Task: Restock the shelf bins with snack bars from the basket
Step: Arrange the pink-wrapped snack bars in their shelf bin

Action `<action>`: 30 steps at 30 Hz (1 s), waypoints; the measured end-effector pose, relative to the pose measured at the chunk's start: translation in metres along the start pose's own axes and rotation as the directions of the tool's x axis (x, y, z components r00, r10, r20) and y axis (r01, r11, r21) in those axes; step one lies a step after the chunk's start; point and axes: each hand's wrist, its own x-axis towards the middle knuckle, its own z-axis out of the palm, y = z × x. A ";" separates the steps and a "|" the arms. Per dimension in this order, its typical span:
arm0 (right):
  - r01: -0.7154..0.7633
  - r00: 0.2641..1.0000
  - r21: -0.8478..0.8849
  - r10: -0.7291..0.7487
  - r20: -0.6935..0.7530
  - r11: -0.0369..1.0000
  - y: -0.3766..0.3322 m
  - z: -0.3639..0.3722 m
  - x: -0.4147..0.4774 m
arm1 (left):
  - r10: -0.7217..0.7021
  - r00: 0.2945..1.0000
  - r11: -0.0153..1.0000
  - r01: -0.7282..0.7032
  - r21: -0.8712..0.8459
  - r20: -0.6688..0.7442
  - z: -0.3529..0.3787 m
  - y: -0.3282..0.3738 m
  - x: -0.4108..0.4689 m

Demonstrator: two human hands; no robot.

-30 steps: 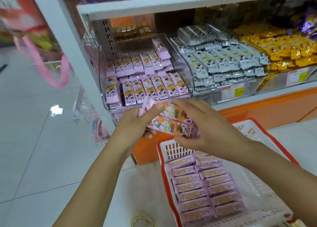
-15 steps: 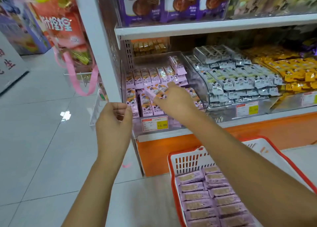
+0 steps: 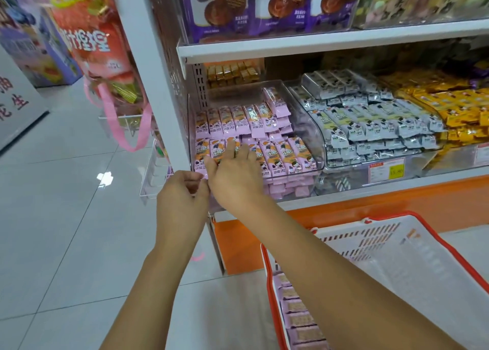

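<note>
Shelf (image 3: 370,191): bin (image 3: 304,117) holds pink bars (image 3: 254,122); right hand (image 3: 235,177) fingers (image 3: 231,148) flat atop; left hand (image 3: 180,193) curled, grip unclear.

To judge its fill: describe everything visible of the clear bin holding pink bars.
The clear bin is transparent plastic with a curved right wall, sitting at the left end of the shelf. Pink bars lie in it in two rows. The right hand lies flat on the front row; the left hand is curled at its front left corner, contact unclear.

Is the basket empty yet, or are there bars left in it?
Not empty. Pink bars lie in rows along the left side of the basket; the rest of its floor looks bare.
</note>
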 end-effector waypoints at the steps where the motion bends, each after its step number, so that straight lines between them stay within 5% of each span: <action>1: -0.009 1.000 0.030 0.009 0.005 1.000 0.000 0.001 0.001 | 0.003 1.000 1.000 -0.003 0.001 0.000 0.000 0.000 0.000; 4: 0.027 1.000 0.107 -0.026 -0.004 0.994 0.005 -0.003 0.000 | 0.023 1.000 1.000 -0.023 0.003 -0.006 -0.001 0.000 -0.002; 9: 0.337 0.902 0.212 -0.250 -0.353 0.917 0.057 -0.025 -0.024 | 0.134 0.990 0.991 -0.135 0.007 0.037 -0.001 0.005 -0.015; 11: 0.396 0.875 0.227 -0.291 -0.386 0.890 0.094 -0.030 -0.042 | 0.199 0.969 0.976 -0.210 0.060 0.148 0.007 0.006 -0.024; 14: 0.359 0.918 0.162 -0.315 -0.242 0.919 0.158 -0.023 -0.066 | 0.259 0.865 0.928 -0.346 0.138 0.429 0.031 0.008 -0.045; 16: 0.288 0.957 0.099 -0.281 -0.074 0.953 0.204 -0.003 -0.076 | 0.243 0.728 0.893 -0.426 0.146 0.641 0.052 0.003 -0.060; 20: 0.067 0.957 -0.108 -0.033 0.287 0.992 0.289 0.057 -0.090 | 0.014 0.479 0.803 -0.528 0.275 0.878 0.089 -0.022 -0.083; 25: -0.141 0.888 -0.201 0.213 0.408 0.970 0.364 0.112 -0.108 | -0.084 0.477 0.766 -0.530 0.363 0.875 0.110 -0.050 -0.087; 30: -0.096 0.875 -0.200 0.179 0.450 0.975 0.401 0.127 -0.097 | -0.161 0.456 0.743 -0.528 0.412 0.875 0.127 -0.056 -0.093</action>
